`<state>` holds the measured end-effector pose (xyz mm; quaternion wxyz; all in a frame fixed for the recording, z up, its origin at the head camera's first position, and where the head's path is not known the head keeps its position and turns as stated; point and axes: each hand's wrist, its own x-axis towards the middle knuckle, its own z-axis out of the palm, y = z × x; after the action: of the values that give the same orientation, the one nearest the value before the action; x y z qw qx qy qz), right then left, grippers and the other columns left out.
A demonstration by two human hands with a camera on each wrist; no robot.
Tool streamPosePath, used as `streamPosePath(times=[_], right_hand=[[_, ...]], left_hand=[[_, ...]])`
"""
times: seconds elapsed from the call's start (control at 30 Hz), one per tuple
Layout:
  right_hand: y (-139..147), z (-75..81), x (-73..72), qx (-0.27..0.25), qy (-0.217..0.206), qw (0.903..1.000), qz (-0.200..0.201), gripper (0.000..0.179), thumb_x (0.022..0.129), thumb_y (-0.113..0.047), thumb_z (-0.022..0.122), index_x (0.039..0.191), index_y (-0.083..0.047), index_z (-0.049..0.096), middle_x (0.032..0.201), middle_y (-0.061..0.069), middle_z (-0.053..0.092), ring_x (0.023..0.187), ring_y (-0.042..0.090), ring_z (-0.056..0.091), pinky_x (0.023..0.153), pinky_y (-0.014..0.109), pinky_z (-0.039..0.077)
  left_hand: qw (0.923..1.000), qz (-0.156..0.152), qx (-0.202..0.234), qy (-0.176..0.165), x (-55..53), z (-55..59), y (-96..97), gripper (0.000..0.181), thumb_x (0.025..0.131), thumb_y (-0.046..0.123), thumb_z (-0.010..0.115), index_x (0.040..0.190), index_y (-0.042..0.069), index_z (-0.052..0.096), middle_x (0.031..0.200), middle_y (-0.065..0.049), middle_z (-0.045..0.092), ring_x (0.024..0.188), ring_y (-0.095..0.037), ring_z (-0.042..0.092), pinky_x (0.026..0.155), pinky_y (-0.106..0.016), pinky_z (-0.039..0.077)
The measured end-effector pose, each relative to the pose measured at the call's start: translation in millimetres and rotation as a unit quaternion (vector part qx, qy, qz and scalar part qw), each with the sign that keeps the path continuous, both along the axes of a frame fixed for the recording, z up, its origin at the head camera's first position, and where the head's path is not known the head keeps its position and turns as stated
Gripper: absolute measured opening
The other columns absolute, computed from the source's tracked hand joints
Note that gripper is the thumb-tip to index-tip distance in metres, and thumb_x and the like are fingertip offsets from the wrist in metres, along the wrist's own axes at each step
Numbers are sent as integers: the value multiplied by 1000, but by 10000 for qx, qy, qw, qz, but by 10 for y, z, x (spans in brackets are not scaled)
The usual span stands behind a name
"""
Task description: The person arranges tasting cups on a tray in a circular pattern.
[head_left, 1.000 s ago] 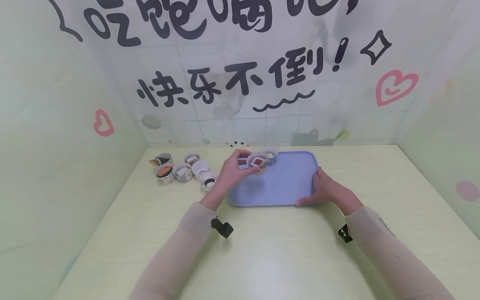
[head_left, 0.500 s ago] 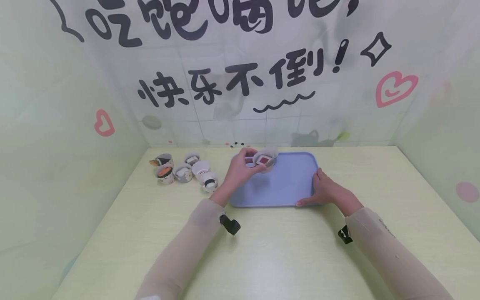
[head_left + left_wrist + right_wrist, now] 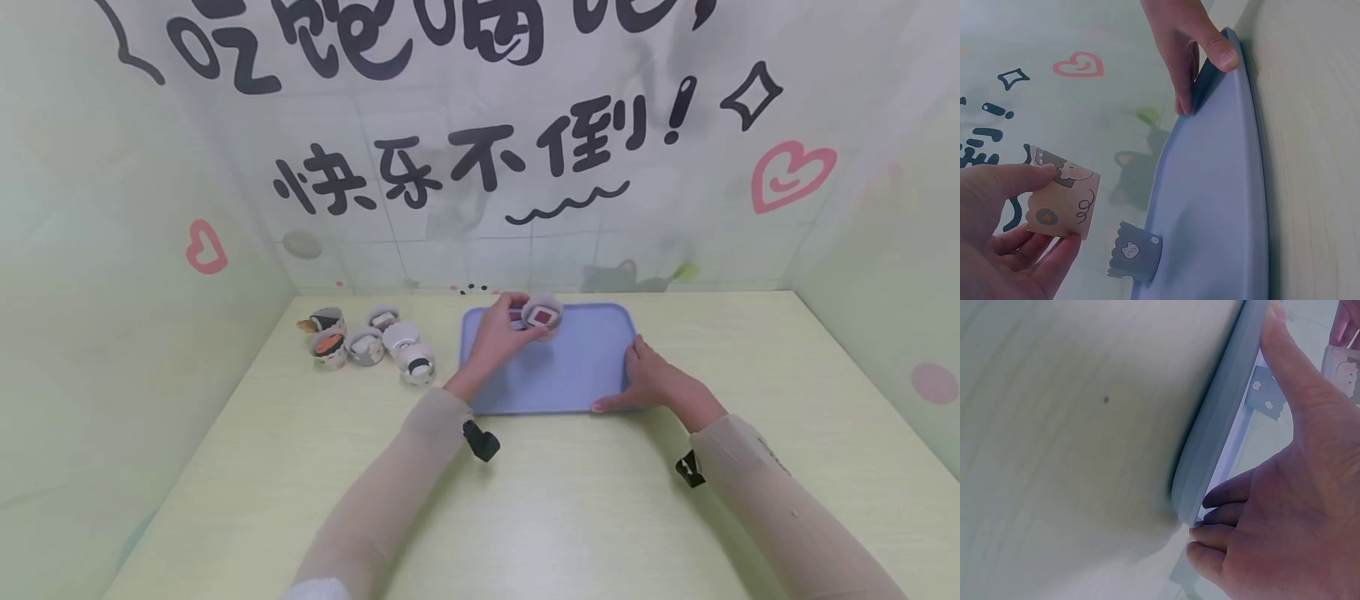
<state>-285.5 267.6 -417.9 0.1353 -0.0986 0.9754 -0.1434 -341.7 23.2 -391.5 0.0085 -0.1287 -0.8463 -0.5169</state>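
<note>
My left hand (image 3: 497, 337) pinches a paper baking cup (image 3: 542, 312) between thumb and fingers, above the blue tray (image 3: 577, 367). Inside that cup shows a small white piece with a dark red square. Its pale printed side (image 3: 1063, 197) faces the left wrist view. A blue-grey baking cup (image 3: 1136, 251) with little faces stands on the tray at its far side; the held cup hides it in the head view. At the tray's right end, my right hand (image 3: 654, 379) grips the near corner, thumb on the front rim and fingers along the right rim.
On the table left of the tray, several baking cups (image 3: 367, 346) stand in a cluster with sushi-like pieces inside; one holds an orange-topped piece (image 3: 330, 343). A printed cloth wall (image 3: 465, 242) rises behind the table, with side walls left and right.
My left hand has carried the held cup to the right over the tray, and it now covers the cup standing behind. My right hand and the tray have stayed put.
</note>
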Motion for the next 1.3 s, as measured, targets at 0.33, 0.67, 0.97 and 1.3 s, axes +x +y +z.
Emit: streamPosePath(times=[0.33,0.67,0.97,1.3], right_hand=[[13,12,2,4,-81,9999,-113,139,71,-67,78,145,27,7,153,49,4,144,59,15,121,61,24],[-7,18,22,3,-54,10000,-47,137,72,-65,79,143,29,8,152,50,4,144,61,16,121,61,25],[-13,-16,22,13,-114,9998,-136,140,71,-67,78,145,26,6,154,48,3,145,59,15,122,60,23],[-2,-15,-8,50,-28,9999,-112,138,71,-68,77,145,26,8,154,48,4,145,59,15,122,60,23]], left_hand=[[9962,-80,-785,364,-134,-122,260,58,86,20,79,136,5,55,129,-13,62,113,-24,60,98,-36,54],[9917,1,-1241,347,-156,-198,427,54,86,20,79,133,7,56,128,-11,60,114,-23,60,100,-36,53],[9711,70,-2281,692,-191,-271,503,54,86,27,79,132,12,58,129,-6,62,115,-21,59,100,-34,51],[9395,385,-3265,964,-291,-284,560,52,86,43,76,130,21,59,136,0,57,128,-23,48,106,-45,36]])
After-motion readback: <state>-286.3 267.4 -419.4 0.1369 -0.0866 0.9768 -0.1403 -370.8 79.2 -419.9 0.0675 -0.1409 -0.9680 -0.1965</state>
